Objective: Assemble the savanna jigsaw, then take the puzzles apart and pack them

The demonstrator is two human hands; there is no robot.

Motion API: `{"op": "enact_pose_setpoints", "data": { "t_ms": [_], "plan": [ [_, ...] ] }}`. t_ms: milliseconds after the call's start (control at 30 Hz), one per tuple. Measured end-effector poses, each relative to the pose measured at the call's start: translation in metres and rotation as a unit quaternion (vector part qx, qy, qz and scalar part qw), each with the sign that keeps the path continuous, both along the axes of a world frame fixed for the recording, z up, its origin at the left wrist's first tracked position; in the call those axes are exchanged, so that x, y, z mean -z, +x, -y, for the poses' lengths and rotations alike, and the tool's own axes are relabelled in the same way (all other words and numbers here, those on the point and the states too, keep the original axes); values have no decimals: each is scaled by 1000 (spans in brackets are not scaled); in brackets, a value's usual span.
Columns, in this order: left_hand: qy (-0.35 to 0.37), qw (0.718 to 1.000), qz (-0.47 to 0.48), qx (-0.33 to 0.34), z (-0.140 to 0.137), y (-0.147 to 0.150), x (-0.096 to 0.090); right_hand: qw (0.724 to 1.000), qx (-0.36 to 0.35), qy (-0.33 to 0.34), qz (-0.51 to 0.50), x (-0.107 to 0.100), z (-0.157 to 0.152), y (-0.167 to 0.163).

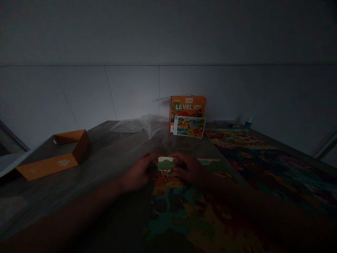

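A puzzle piece with a pale top and a green band stands out brightly in the middle of the view. My left hand grips its left edge between thumb and fingers. From the other side, my right hand is closed on its right edge. Just below the piece lies a partly assembled jigsaw puzzle with animals and greenery, and the piece is at its upper left edge. Whether the piece touches the puzzle is hard to tell in the dim light. My right forearm covers part of the puzzle.
An orange "LEVEL UP!" box stands at the back, a picture card leaning against it. Beside it lies clear plastic wrap. At left is an open orange box frame; at right, another puzzle and a small bottle.
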State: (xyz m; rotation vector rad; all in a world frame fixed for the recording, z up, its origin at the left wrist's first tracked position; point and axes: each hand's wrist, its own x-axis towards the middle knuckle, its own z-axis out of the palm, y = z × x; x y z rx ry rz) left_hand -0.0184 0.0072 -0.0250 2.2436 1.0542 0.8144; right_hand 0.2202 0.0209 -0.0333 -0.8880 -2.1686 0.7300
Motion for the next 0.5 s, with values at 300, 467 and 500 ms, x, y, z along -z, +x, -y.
{"op": "enact_pose_setpoints", "data": {
  "t_ms": [300,467,500],
  "plan": [
    [7,999,-34,-38,-4,-4,-3,999,21,24,4,5,-3,0],
    [-16,972,-114,-205,-17,-17,-6,995,78,56,19,7,-6,-1],
    [0,963,-142,-229,-18,-18,-6,995,77,63,30,6,-6,-1]
  ]
}}
